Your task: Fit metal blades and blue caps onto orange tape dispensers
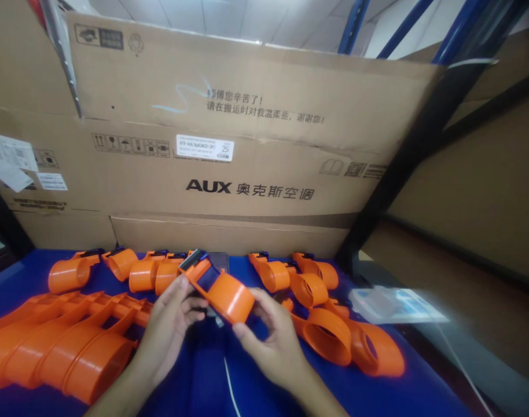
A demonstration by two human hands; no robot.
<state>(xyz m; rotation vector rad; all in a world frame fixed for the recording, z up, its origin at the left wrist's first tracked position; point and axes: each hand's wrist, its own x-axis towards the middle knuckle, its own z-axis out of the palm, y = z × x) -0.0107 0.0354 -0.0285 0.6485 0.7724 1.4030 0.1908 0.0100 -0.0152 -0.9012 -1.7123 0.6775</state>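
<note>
Both my hands hold one orange plastic tape dispenser (223, 289) above the blue table (204, 382). My left hand (169, 327) grips its handle end, fingers curled beside the dark cutter tip. My right hand (273, 341) closes round the round drum end from below. The part lies tilted, drum toward the right.
A row of orange dispensers (117, 269) stands at the back left, nested ones (51, 347) lie at the left, more (334, 324) pile at the right. A large AUX cardboard box (247, 145) walls the back. A clear plastic packet (390, 304) lies right, beside a dark shelf post (403, 168).
</note>
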